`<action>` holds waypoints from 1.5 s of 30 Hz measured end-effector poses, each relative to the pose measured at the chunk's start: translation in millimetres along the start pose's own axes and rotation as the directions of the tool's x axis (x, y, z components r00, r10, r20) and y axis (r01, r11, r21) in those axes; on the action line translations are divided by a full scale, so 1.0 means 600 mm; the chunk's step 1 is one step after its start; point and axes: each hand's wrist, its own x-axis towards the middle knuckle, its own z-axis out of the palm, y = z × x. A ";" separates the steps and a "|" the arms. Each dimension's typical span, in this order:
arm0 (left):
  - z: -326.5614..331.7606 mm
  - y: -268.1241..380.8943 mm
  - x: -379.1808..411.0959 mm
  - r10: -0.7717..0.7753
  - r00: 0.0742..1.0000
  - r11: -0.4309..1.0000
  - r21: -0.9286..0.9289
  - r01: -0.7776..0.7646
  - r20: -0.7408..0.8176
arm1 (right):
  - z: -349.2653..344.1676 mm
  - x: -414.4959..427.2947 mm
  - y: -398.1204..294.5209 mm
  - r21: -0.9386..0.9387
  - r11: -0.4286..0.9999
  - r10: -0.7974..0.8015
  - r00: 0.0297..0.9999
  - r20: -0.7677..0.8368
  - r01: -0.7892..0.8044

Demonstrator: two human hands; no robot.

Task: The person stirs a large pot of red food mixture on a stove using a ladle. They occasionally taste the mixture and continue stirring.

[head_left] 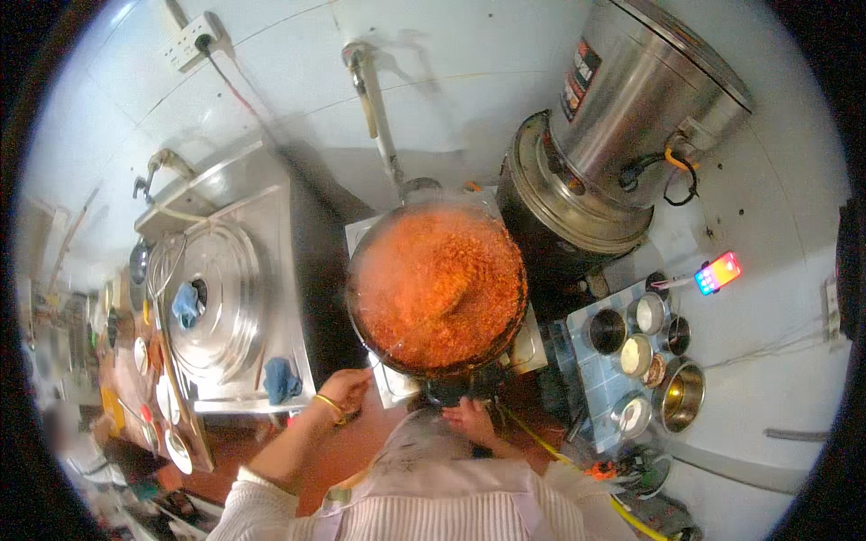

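A large dark wok (441,370) filled with steaming, orange-red, grainy food (440,284) stands before me on a metal-topped stove (531,345). At the wok's lower left, my left hand (347,391), with a yellow bangle at the wrist, is closed on the end of a thin-handled utensil (392,346). The utensil's far end is hidden in the food. My right hand (468,418) lies at the near side, below the wok's rim, beside a dark part; its fingers are partly bent, and whether it grips anything is unclear.
At left, a steel counter (277,233) holds a round metal lid (237,351) and blue cloths (281,381). Bowls, including a steel bowl (680,395), stand on and beside a blue tiled table (587,379) at right. A tall steel drum (626,101) and a lit phone (718,272) are beyond.
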 end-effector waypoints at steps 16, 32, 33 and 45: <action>0.051 0.047 -0.009 -0.431 0.900 0.846 0.377 0.377 0.065 | 0.009 0.005 -0.003 0.010 0.998 -0.068 0.993 0.094 0.068; 0.187 -0.105 0.051 0.074 0.994 0.844 -0.535 -0.023 0.074 | 0.000 -0.019 -0.025 -0.043 0.999 -0.018 0.999 0.045 0.020; 0.185 -0.103 0.021 0.086 0.994 0.835 -0.549 -0.037 0.063 | -0.002 -0.016 -0.025 -0.041 0.999 0.001 0.998 0.066 0.002; 0.291 -0.141 0.040 -0.085 0.984 0.931 -0.339 0.135 0.159 | -0.022 -0.012 -0.018 -0.134 0.986 0.109 0.992 0.069 -0.099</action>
